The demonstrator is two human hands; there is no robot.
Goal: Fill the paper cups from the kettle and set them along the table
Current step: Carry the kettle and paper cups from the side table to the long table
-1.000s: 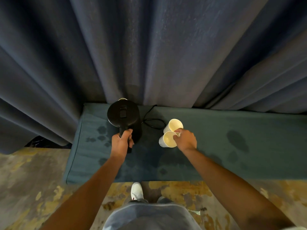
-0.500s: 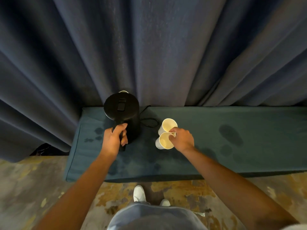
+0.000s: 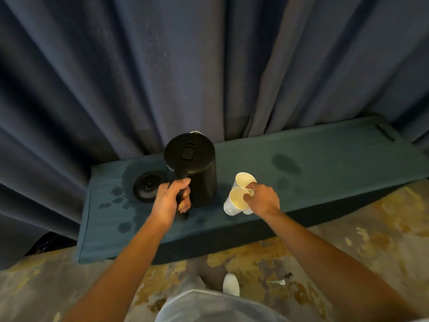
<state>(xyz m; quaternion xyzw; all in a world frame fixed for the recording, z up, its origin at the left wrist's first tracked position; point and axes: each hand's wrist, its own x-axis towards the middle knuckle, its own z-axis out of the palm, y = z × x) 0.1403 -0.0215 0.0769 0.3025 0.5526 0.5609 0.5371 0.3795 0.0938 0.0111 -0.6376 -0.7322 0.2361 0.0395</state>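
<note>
A black kettle (image 3: 195, 163) with its lid closed hangs just above the teal-covered table (image 3: 325, 159), off its round black base (image 3: 148, 187), which lies to its left. My left hand (image 3: 171, 201) is closed around the kettle's handle. Two white paper cups, a far cup (image 3: 243, 180) and a near cup (image 3: 235, 201), stand touching each other to the right of the kettle. My right hand (image 3: 262, 201) pinches both cups at their rims, fingers inside. Whether the cups hold any water cannot be told.
Dark wet patches (image 3: 285, 162) mark the tablecloth on both sides of the kettle. A heavy blue curtain (image 3: 209, 66) hangs right behind the table. The floor (image 3: 348, 240) in front is worn and patchy, with my shoe (image 3: 231, 284) on it.
My left hand has lifted the kettle off its base and carried it to the right, so the base now shows. My right hand still holds both cups. The view has tilted.
</note>
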